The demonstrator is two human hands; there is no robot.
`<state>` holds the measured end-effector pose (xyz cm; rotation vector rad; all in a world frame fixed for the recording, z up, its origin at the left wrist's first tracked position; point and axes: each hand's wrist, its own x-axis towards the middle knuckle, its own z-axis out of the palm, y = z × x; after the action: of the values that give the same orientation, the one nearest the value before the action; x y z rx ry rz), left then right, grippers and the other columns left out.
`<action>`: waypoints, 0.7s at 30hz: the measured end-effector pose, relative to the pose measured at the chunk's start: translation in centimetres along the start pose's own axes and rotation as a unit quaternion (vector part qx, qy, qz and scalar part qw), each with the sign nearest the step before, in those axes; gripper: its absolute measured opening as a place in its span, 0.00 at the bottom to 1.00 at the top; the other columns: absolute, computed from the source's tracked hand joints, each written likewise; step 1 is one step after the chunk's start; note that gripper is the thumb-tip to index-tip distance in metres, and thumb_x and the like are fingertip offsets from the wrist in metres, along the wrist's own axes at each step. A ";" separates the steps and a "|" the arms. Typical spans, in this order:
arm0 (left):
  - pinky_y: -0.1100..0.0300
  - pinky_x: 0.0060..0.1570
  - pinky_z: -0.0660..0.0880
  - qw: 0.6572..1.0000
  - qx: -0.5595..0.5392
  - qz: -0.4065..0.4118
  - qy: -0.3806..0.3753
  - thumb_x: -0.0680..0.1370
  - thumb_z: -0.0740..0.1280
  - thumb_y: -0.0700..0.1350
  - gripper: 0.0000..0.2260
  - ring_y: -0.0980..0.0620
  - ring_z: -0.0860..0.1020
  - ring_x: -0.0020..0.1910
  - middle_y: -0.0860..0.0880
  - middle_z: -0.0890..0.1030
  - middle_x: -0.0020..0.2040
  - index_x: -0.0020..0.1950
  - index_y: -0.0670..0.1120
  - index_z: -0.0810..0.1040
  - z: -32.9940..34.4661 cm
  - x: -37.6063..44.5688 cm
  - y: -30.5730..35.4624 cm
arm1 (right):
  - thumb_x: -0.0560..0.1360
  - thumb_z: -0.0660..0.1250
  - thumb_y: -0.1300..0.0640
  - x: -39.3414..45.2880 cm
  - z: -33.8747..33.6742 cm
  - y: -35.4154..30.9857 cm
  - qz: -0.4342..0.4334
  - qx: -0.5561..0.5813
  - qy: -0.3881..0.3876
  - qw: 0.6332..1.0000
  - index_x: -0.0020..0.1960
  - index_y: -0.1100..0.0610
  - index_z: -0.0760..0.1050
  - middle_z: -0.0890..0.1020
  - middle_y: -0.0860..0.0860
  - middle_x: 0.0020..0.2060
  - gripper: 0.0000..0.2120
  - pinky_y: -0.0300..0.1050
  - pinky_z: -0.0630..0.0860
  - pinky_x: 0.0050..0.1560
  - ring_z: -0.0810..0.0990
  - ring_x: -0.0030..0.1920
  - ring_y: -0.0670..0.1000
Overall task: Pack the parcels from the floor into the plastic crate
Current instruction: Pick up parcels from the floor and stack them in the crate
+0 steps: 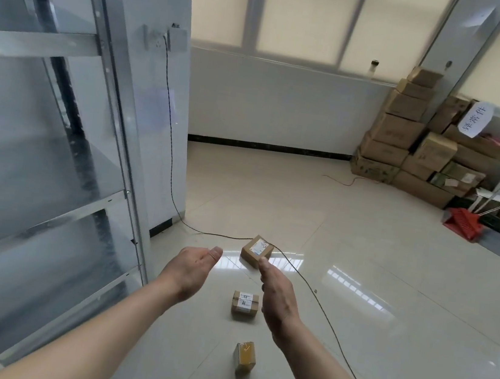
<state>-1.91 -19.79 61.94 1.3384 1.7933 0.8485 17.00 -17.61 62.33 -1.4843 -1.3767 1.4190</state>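
Your left hand (192,269) and right hand (275,301) hang open, fingers straight, grasping nothing. Three small brown cardboard parcels line the glossy tile floor (355,298): far (257,251), middle (244,305), and near (244,357), possibly yellow-taped.

Black cable (303,279) crosses floor beside farthest parcel (256,251).

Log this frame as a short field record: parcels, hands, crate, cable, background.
parcels on floor: three, in a rough line: far parcel, middle parcel, near yellow parcel
left hand: open, empty, held above the floor
right hand: open, empty, fingertips overlapping the far parcel in view
crate: not in view
cable: black, runs along the floor past the far parcel
background: stacked cartons, red dustpan
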 end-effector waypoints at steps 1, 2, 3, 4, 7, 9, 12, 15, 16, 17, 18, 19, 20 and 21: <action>0.57 0.47 0.61 1.000 -0.001 -0.004 0.002 0.81 0.55 0.61 0.13 0.52 0.65 0.47 0.53 0.68 0.48 0.45 0.53 0.63 0.6 0.9 0.5 | 0.84 0.59 0.44 1.1 -0.8 0.0 -0.001 0.000 -0.003 1.000 0.43 0.45 0.78 0.80 0.41 0.46 0.14 0.53 0.73 0.62 0.76 0.49 0.43; 0.57 0.46 0.60 1.000 0.003 -0.007 0.005 0.82 0.55 0.61 0.13 0.52 0.64 0.47 0.52 0.67 0.48 0.45 0.54 0.63 1.2 1.7 1.0 | 0.84 0.59 0.44 2.2 -1.7 -0.1 -0.001 0.000 -0.006 1.000 0.44 0.44 0.78 0.80 0.41 0.46 0.14 0.53 0.73 0.62 0.77 0.50 0.44; 0.57 0.44 0.60 1.000 0.010 -0.009 0.008 0.82 0.55 0.61 0.13 0.52 0.64 0.46 0.52 0.67 0.48 0.45 0.53 0.63 1.8 2.6 1.7 | 0.84 0.59 0.44 3.4 -2.6 -0.2 -0.002 0.000 -0.010 1.000 0.44 0.44 0.79 0.81 0.41 0.47 0.14 0.52 0.73 0.62 0.77 0.51 0.44; 0.57 0.42 0.61 1.000 0.017 -0.010 0.013 0.82 0.55 0.60 0.13 0.52 0.64 0.46 0.52 0.66 0.48 0.46 0.52 0.63 2.5 3.5 2.5 | 0.84 0.59 0.44 4.5 -3.5 -0.5 -0.003 0.002 -0.015 1.000 0.44 0.45 0.79 0.81 0.41 0.46 0.14 0.51 0.73 0.61 0.77 0.51 0.45; 0.59 0.40 0.64 0.999 0.022 -0.026 0.033 0.83 0.55 0.59 0.14 0.51 0.65 0.45 0.52 0.68 0.47 0.46 0.50 0.67 4.7 6.2 4.4 | 0.83 0.60 0.43 7.8 -6.4 -0.6 -0.013 0.005 -0.040 0.999 0.46 0.52 0.79 0.82 0.42 0.46 0.16 0.48 0.72 0.61 0.79 0.55 0.49; 0.55 0.45 0.68 0.998 0.016 -0.038 0.044 0.82 0.55 0.60 0.18 0.51 0.68 0.44 0.51 0.71 0.45 0.44 0.47 0.71 6.0 7.7 5.5 | 0.80 0.61 0.39 9.8 -8.2 -0.7 -0.020 0.003 -0.055 0.998 0.49 0.57 0.79 0.84 0.46 0.48 0.22 0.47 0.72 0.60 0.79 0.58 0.52; 0.56 0.43 0.65 0.997 0.006 -0.051 0.055 0.77 0.54 0.65 0.25 0.51 0.68 0.40 0.51 0.71 0.40 0.40 0.44 0.71 7.7 9.7 7.0 | 0.75 0.60 0.35 12.5 -10.5 -1.1 -0.004 0.001 -0.066 0.998 0.54 0.53 0.82 0.85 0.45 0.54 0.24 0.46 0.72 0.64 0.79 0.59 0.48; 0.55 0.37 0.61 0.996 -0.005 -0.047 0.069 0.81 0.56 0.61 0.24 0.51 0.64 0.34 0.52 0.66 0.34 0.35 0.44 0.64 8.8 11.7 8.3 | 0.71 0.58 0.33 14.9 -12.0 -1.6 0.000 -0.006 -0.073 0.997 0.62 0.52 0.82 0.83 0.45 0.60 0.31 0.49 0.71 0.70 0.78 0.62 0.47; 0.54 0.36 0.59 0.996 0.000 -0.046 0.072 0.82 0.57 0.58 0.22 0.51 0.63 0.33 0.53 0.64 0.33 0.34 0.46 0.61 9.0 12.4 8.7 | 0.71 0.58 0.33 15.7 -12.3 -1.6 -0.001 -0.006 -0.073 0.997 0.63 0.52 0.81 0.83 0.45 0.60 0.31 0.50 0.71 0.70 0.77 0.61 0.47; 0.55 0.35 0.59 0.996 0.003 -0.046 0.075 0.83 0.57 0.56 0.22 0.51 0.64 0.33 0.53 0.64 0.32 0.33 0.47 0.61 9.1 13.2 8.9 | 0.71 0.58 0.33 16.4 -12.5 -1.8 -0.001 -0.005 -0.074 0.997 0.63 0.52 0.81 0.83 0.45 0.59 0.31 0.49 0.71 0.70 0.77 0.60 0.47; 0.55 0.34 0.61 0.996 0.004 -0.050 0.075 0.83 0.57 0.56 0.22 0.51 0.66 0.33 0.53 0.66 0.32 0.33 0.47 0.62 9.2 14.0 9.0 | 0.71 0.58 0.34 17.2 -12.7 -1.9 0.000 -0.004 -0.072 0.997 0.63 0.52 0.81 0.83 0.45 0.58 0.31 0.49 0.71 0.69 0.77 0.58 0.46; 0.56 0.35 0.62 0.996 0.005 -0.054 0.075 0.83 0.57 0.56 0.22 0.51 0.67 0.34 0.53 0.68 0.32 0.33 0.47 0.64 9.3 14.8 8.9 | 0.71 0.59 0.34 18.0 -12.8 -1.9 0.004 -0.005 -0.070 0.998 0.63 0.53 0.81 0.83 0.45 0.57 0.31 0.48 0.71 0.68 0.77 0.58 0.46; 0.57 0.36 0.63 0.996 0.005 -0.058 0.073 0.83 0.57 0.57 0.22 0.51 0.68 0.35 0.53 0.68 0.33 0.33 0.47 0.65 9.3 15.8 8.6 | 0.71 0.59 0.33 18.9 -12.7 -1.9 0.008 -0.009 -0.067 0.998 0.63 0.53 0.81 0.82 0.45 0.58 0.31 0.49 0.71 0.69 0.77 0.58 0.46; 0.56 0.38 0.63 0.996 0.007 -0.058 0.070 0.83 0.56 0.58 0.21 0.50 0.67 0.35 0.52 0.67 0.34 0.34 0.47 0.64 9.4 16.8 8.3 | 0.71 0.59 0.33 19.8 -12.6 -1.9 0.013 -0.015 -0.066 0.998 0.63 0.52 0.81 0.83 0.45 0.59 0.31 0.49 0.71 0.69 0.77 0.59 0.47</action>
<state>6.91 -0.83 61.25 1.1953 1.9680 0.8865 25.87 4.15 61.25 -1.4532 -1.4697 1.5432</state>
